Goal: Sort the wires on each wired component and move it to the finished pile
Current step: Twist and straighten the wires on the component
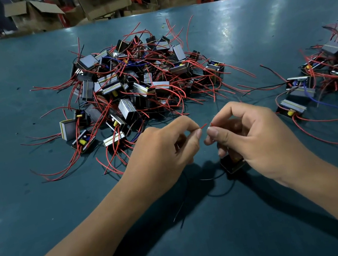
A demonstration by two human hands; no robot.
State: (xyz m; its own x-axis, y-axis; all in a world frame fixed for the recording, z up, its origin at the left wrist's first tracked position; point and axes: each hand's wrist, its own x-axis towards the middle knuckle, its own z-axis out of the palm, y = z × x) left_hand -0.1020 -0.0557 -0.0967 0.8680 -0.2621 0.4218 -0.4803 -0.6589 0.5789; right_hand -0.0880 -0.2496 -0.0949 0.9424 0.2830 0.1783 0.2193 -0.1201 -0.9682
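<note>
While pinched btwn both hands' fingers [195, 133], red wire tip [204, 126]; component [233, 165] under right hand [254, 132], left hand [162, 148] beside.

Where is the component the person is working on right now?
In the head view, the component sits low and centre-right, tucked under the right hand, just nearer the camera than the big pile.
</note>
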